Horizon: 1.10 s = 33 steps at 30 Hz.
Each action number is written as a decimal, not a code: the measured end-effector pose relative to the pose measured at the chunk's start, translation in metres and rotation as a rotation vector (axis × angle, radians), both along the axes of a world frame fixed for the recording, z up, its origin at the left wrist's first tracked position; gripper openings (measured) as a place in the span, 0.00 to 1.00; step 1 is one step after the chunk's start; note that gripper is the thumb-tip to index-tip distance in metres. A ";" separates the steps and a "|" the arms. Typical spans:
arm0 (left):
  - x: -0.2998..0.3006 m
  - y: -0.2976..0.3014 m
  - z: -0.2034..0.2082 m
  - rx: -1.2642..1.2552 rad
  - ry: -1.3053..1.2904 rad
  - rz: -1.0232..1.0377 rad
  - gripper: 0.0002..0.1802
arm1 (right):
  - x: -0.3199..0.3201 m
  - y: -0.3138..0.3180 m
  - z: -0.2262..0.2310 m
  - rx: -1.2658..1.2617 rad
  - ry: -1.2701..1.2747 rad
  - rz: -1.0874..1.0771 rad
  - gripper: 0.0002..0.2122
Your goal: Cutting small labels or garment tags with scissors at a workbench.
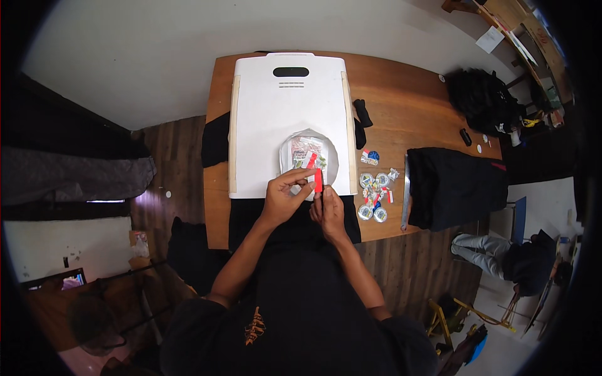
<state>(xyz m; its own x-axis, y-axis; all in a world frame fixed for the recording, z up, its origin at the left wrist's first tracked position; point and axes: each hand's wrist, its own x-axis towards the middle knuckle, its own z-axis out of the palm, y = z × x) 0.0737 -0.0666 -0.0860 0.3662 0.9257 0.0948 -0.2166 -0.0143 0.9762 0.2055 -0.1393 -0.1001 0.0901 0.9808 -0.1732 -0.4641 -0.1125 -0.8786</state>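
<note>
My left hand [285, 195] and my right hand [328, 212] meet at the near edge of a white board [263, 125] on a wooden table [401, 100]. Together they pinch a small red and white packet [318, 180], the left fingers on its top and the right fingers under it. Just beyond the hands lies a round clear plastic bag [307, 153] with more small packets inside. To the right of my right hand sits a loose cluster of small round and foil-wrapped items [375, 191].
A folded black cloth [453, 187] lies at the table's right end. A black bag [483, 97] rests on the floor beyond it. A black strip [362, 113] sits beside the board. Another person [501, 254] sits on the floor at right.
</note>
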 end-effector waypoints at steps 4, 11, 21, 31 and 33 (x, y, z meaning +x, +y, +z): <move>-0.001 -0.002 -0.003 -0.004 0.008 -0.009 0.20 | -0.001 0.001 0.001 0.024 0.029 -0.014 0.17; -0.001 -0.004 -0.002 0.006 0.012 -0.019 0.20 | 0.001 0.001 -0.003 0.031 0.030 -0.018 0.17; -0.001 0.001 0.000 -0.012 -0.011 0.070 0.20 | 0.001 -0.007 -0.004 -0.001 0.026 0.035 0.18; 0.001 0.003 0.013 0.024 0.001 0.085 0.23 | -0.003 -0.015 0.000 -0.021 0.059 0.053 0.18; 0.000 0.003 0.012 0.012 0.006 0.082 0.23 | -0.003 -0.014 0.000 -0.026 0.059 0.057 0.18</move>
